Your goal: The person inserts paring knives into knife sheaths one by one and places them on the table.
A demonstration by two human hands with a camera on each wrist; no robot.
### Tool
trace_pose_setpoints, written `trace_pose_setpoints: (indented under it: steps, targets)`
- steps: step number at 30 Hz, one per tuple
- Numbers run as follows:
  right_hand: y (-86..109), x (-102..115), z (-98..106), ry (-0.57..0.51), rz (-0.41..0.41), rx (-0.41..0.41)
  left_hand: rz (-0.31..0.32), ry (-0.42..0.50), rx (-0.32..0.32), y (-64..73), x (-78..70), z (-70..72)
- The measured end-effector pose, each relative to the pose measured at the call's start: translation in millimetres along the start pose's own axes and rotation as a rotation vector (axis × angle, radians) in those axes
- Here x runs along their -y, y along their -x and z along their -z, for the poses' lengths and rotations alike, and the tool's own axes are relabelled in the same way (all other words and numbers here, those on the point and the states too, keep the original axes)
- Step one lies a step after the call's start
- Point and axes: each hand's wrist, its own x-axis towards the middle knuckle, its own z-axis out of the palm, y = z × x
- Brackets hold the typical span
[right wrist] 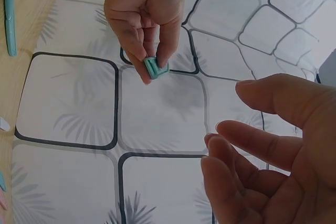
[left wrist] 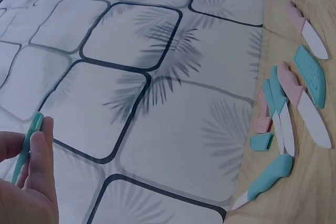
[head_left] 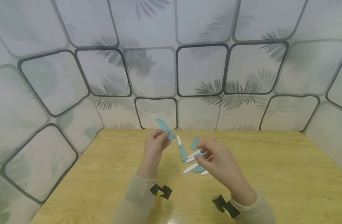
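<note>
My left hand [head_left: 155, 144] pinches a teal knife sheath [head_left: 164, 127] between thumb and fingers, raised above the table and tilted up to the left. The right wrist view shows the sheath's [right wrist: 156, 68] slotted end below the fingertips. My right hand [head_left: 219, 160] hovers over the knives, fingers loosely bent, thumb apart from them, holding nothing. Between the hands lies a knife with a teal handle [head_left: 182, 152] and a white blade. Several more white-bladed knives lie partly hidden under the right hand; the left wrist view shows pink-handled knives [left wrist: 307, 103] and teal-handled knives [left wrist: 278, 98] among them.
On the wooden table [head_left: 103, 174], another teal sheath [left wrist: 311, 77] lies among the knives. Shorter-looking teal [head_left: 195, 142] and pink sheaths [head_left: 201, 139] lie toward the back. A patterned wall covering [head_left: 199, 71] rises behind the table and along its sides.
</note>
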Motion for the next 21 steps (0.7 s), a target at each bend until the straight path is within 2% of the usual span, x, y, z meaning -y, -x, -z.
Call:
trace_pose_setpoints:
  steps: [5, 10, 13, 21]
  targets:
    - [-0.8, 0, -3, -0.012, 0.004, 0.003, -0.034, 0.036, -0.028, 3.6, 2.9, 4.4]
    - [-1.8, 0, -5, 0.007, 0.009, 0.005, -0.014, 0.151, -0.028, 9.9, -1.3, 4.9]
    - [-1.3, -1, -6, 0.023, 0.019, 0.006, -0.024, 0.218, -0.025, 15.2, -4.0, 1.3]
    - [-0.3, -2, -9, 0.034, 0.029, 0.008, -0.113, 0.242, -0.039, 22.5, -3.0, -8.3]
